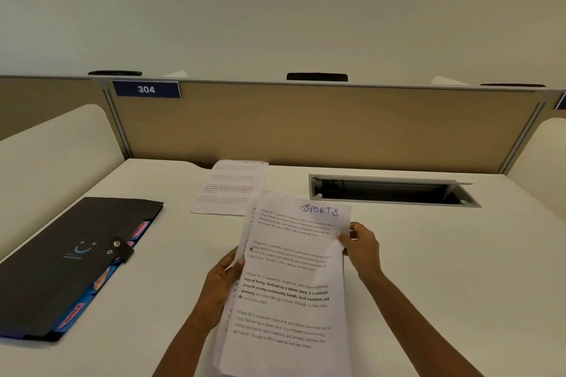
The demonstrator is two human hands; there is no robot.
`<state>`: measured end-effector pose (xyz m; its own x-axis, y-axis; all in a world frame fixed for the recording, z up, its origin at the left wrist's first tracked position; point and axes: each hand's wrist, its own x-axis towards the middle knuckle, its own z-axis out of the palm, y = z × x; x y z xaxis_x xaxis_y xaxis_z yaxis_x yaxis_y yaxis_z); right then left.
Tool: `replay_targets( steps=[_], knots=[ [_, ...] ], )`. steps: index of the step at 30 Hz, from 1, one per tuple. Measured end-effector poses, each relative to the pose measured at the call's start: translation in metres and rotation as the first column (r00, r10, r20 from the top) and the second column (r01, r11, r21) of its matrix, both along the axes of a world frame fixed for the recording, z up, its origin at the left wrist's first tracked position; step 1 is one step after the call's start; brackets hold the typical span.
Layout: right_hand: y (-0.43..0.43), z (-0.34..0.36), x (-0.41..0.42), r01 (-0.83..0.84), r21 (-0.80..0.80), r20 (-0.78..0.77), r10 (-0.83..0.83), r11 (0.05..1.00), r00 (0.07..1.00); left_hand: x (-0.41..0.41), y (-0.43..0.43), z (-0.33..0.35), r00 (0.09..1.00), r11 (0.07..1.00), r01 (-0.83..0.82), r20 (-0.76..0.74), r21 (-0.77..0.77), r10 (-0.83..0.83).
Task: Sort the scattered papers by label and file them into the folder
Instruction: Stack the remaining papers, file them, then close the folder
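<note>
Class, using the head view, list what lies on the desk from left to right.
Black folder → left hand → held papers → right hand → cable slot. The loose sheet behind the held papers overlaps them, so it is left out.

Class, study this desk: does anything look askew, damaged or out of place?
Nothing is damaged or spilled. The stack of papers held by the left hand and right hand is unevenly squared, with lower sheets' edges sticking out on the left. One sheet lies alone at an angle near the partition, apart from the closed folder.
</note>
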<state>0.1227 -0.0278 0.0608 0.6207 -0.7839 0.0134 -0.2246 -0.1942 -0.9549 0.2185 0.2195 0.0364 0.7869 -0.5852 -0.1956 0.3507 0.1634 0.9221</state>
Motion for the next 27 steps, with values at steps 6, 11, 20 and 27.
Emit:
replay_targets(
  steps=[6,11,20,27],
  knots=[
    [0.008,-0.009,-0.001,-0.033,0.146,0.086,0.021,0.989,0.996,0.003,0.000,-0.011,0.996,0.996,-0.087,-0.006,0.021,0.087],
    [0.014,-0.028,-0.006,-0.233,0.483,0.095,0.214,0.844,0.972,0.009,-0.005,-0.012,0.979,0.982,-0.177,-0.117,-0.072,0.168],
    [0.006,-0.065,-0.005,-0.276,0.266,0.023,0.280,0.924,0.960,0.034,-0.032,-0.014,0.966,0.958,-0.257,0.062,0.130,0.251],
    [-0.027,-0.075,0.008,-0.204,-0.098,-0.095,0.195,0.974,0.976,0.071,-0.063,-0.028,0.833,0.738,-0.463,0.526,0.491,0.173]
  ],
)
